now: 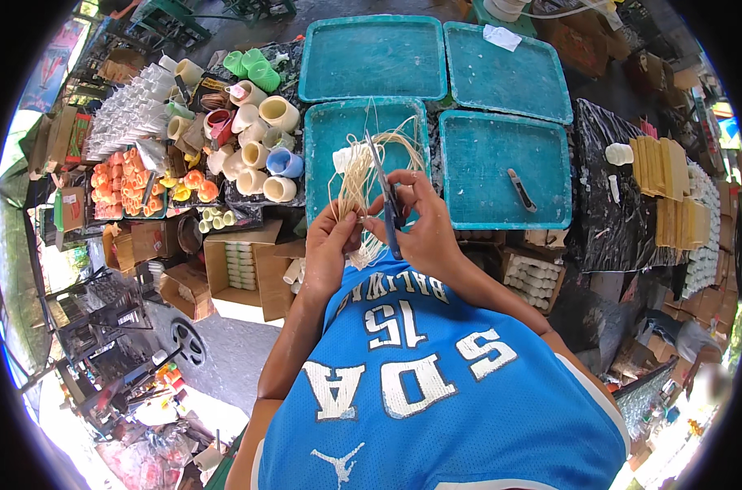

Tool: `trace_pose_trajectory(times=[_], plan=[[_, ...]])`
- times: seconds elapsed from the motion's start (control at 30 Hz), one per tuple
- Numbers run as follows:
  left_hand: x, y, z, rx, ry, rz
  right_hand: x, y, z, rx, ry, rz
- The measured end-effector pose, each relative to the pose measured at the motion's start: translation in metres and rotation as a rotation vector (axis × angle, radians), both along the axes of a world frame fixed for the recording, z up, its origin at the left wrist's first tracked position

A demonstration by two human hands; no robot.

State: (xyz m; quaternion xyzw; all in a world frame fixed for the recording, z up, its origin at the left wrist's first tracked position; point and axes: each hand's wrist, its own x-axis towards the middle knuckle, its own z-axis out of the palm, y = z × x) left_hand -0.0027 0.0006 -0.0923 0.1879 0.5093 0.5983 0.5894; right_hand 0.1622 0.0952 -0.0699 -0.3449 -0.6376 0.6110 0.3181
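Note:
A loose bundle of pale, straw-coloured strands [355,178] is pinched in my left hand [332,247], its ends fanning upward over a teal tray [322,122]. Some strands also hang below my fingers. In my right hand [424,229] is a pair of scissors [392,204] with dark blue handles. The long blades point away from me, along the right side of the bundle. Whether the blades touch the strands I cannot tell. More strands curve over to the right, on the tray. A small white piece [342,159] shows beside the bundle.
A cutter knife [521,191] lies in the right-hand teal tray [469,214]. Cream cups [279,113], a blue cup [284,162] and orange pieces [122,184] crowd the left. Stacked yellowish slabs [661,167] stand at right. An open cardboard box [269,282] sits below the table edge.

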Motion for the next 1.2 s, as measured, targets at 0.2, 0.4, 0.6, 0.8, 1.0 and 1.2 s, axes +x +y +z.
trace_pose_trajectory(times=[0.2, 0.4, 0.6, 0.8, 1.0, 1.2], plan=[[0.002, 0.008, 0.0, 0.014, 0.207, -0.017, -0.007, 0.006, -0.02, 0.071, 0.012, 0.026], [-0.001, 0.008, -0.001, 0.024, 0.021, 0.09, -0.01, 0.0, -0.026, -0.184, 0.245, -0.047], [-0.003, 0.006, -0.004, -0.036, 0.199, 0.046, -0.012, 0.005, -0.029, -0.556, 0.516, -0.114], [-0.014, -0.001, -0.002, -0.07, 0.167, 0.058, -0.007, 0.021, -0.03, -0.537, 0.5, -0.136], [-0.004, 0.002, -0.004, -0.077, 0.339, 0.067, -0.014, 0.014, -0.021, -0.461, 0.296, 0.016], [-0.006, -0.003, 0.002, -0.14, 0.357, -0.05, -0.011, 0.03, -0.021, -0.543, 0.478, -0.123]])
